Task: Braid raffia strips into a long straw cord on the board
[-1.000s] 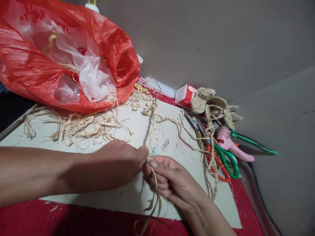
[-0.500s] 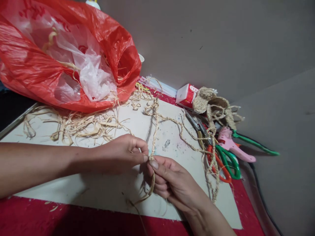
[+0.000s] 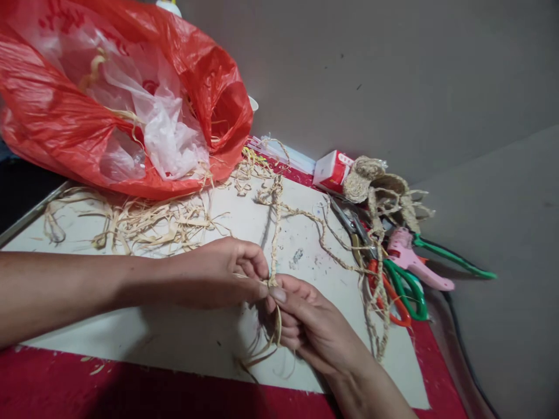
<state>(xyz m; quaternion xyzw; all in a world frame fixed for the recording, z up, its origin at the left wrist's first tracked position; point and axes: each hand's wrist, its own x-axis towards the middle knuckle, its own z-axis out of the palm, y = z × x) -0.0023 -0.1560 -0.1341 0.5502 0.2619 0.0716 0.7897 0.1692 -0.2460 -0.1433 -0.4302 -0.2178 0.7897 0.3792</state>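
Note:
A tan braided cord (image 3: 275, 233) of raffia-like strands runs up the white board from between my two hands. My left hand (image 3: 233, 273) is closed at the cord's lower end, thumb and fingers pinching the strands. On the other side, my right hand (image 3: 305, 317) pinches the braid between thumb and forefinger, its other fingers curled beneath. Loose strands (image 3: 278, 331) hang below the pinch toward the front of the board. The thumbs nearly meet, and the fingers partly hide the strands.
A red plastic bag (image 3: 187, 52) stands back left, with loose raffia strips (image 3: 157, 224) before it. At the right lie orange-handled scissors (image 3: 395, 302), green-handled scissors (image 3: 408, 285), a pink glue gun (image 3: 410, 259), rolled braid (image 3: 360, 180) and a red-and-white box (image 3: 332, 170). Grey wall rises behind.
My left hand has shifted slightly right and its fingers have moved at the braid's end. The loose strands below have swung right. My right hand keeps its pinch.

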